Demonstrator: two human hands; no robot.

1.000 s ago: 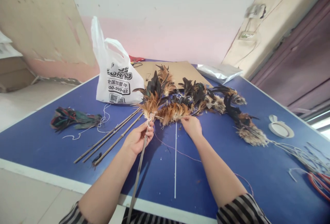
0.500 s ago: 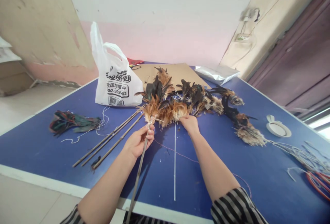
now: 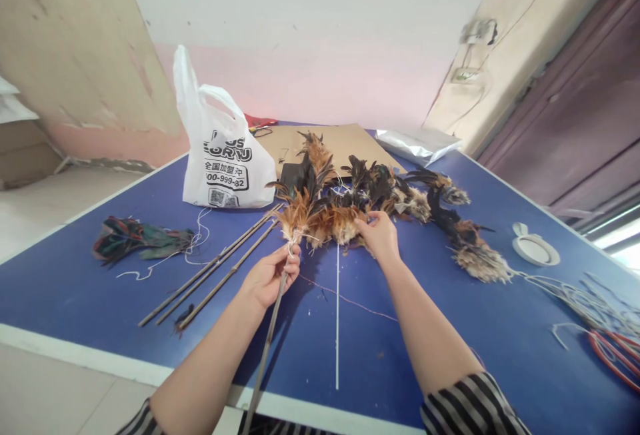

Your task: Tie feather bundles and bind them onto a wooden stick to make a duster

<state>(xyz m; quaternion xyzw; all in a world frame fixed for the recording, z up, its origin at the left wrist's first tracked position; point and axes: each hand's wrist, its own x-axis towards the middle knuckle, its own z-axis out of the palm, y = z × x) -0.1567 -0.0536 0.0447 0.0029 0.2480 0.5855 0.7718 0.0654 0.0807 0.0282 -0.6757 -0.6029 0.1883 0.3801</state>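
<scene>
My left hand (image 3: 273, 278) is closed around a thin stick (image 3: 267, 348) just below its top. Orange and black feathers (image 3: 296, 211) are bound to that top with white string, and the stick slants down past the table's near edge. My right hand (image 3: 380, 238) is at the right side of a bunch of orange-brown feathers (image 3: 344, 221) lying on the table. Its thumb and fingertips are pinched at the feathers' edge; whether they grip one cannot be made out. More black and brown feather bunches (image 3: 375, 185) lie behind and to the right.
Bamboo sticks (image 3: 210, 275) and a dark green feather bundle (image 3: 143, 238) lie left on the blue table (image 3: 370, 361). A white plastic bag (image 3: 225, 155) stands behind them, beside cardboard (image 3: 345, 141). At right are a white ring-shaped dish (image 3: 536, 249) and tangled cords (image 3: 585, 308).
My right hand has shifted a little to the right along the feather bunch. My left hand keeps its hold on the stick in nearly the same place.
</scene>
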